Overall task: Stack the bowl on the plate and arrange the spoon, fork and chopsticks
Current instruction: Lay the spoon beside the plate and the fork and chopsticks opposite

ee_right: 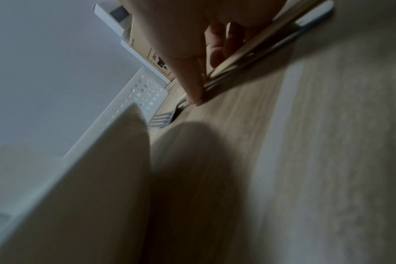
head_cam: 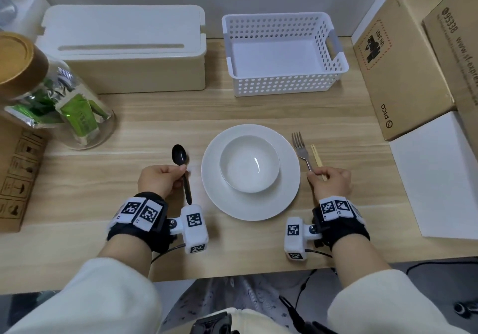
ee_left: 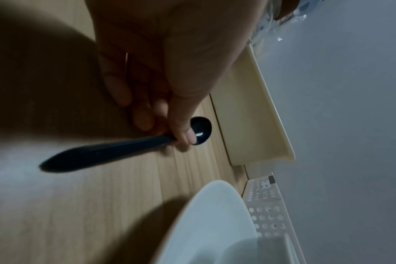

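Observation:
A white bowl (head_cam: pixel 249 164) stands inside the white plate (head_cam: pixel 214 178) at the table's middle. Left of the plate, my left hand (head_cam: pixel 161 181) pinches the black spoon (head_cam: pixel 179 154) by its neck; the wrist view shows thumb and fingers curled round the spoon (ee_left: pixel 115 151) just above the wood. Right of the plate, my right hand (head_cam: pixel 331 181) grips a metal fork (head_cam: pixel 300 147) and wooden chopsticks (head_cam: pixel 316 155) together, their tips pointing away. In the right wrist view the fork (ee_right: pixel 163 120) and the chopsticks (ee_right: pixel 237 59) lie low along the table.
A white perforated basket (head_cam: pixel 284 85) and a cream lidded box (head_cam: pixel 124 49) stand at the back. A glass jar (head_cam: pixel 57 95) with a wooden lid is at the left. Cardboard boxes (head_cam: pixel 403 69) and a white sheet (head_cam: pixel 439 178) border the right side.

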The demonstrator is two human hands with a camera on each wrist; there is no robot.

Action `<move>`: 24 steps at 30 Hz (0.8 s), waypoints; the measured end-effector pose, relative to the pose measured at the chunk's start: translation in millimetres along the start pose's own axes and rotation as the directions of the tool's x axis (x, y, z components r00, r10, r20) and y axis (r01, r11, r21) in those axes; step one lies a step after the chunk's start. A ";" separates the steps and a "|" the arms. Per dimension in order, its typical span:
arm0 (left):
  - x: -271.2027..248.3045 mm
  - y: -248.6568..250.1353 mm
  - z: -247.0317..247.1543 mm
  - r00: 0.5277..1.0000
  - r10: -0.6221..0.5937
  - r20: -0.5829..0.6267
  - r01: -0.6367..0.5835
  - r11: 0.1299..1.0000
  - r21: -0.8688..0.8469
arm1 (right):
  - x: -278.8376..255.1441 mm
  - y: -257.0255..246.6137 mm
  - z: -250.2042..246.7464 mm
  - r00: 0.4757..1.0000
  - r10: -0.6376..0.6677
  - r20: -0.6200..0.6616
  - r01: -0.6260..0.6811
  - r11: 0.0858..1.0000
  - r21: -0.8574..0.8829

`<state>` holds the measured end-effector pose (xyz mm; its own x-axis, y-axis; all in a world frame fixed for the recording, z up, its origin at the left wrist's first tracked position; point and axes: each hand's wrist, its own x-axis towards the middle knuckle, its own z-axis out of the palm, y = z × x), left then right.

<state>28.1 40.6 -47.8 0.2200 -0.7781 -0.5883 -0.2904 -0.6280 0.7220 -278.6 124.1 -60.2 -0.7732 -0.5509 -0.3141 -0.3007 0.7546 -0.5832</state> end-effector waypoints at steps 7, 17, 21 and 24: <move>2.3 -0.5 -2.6 1.000 0.013 0.013 -0.013 0.999 0.045 | 6.0 -0.5 2.5 0.999 0.001 -0.033 0.000 0.999 0.040; 9.8 4.1 1.9 0.998 0.052 0.032 -0.054 0.997 0.056 | 19.9 2.5 1.1 0.987 -0.159 -0.021 0.159 0.987 0.000; 11.5 4.1 1.3 0.998 0.045 0.051 -0.049 0.997 0.068 | 23.1 5.7 -2.7 0.978 -0.198 -0.060 0.198 0.980 -0.002; 11.5 5.6 1.1 0.998 0.049 0.048 -0.052 0.996 0.067 | 20.9 -1.5 -5.1 0.972 -0.226 -0.061 0.228 0.973 0.026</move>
<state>28.0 28.3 -50.9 0.1601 -0.8065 -0.5691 -0.3633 -0.5843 0.7257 -297.1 113.2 -62.0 -0.7177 -0.6845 -0.1280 -0.4542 0.5995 -0.6590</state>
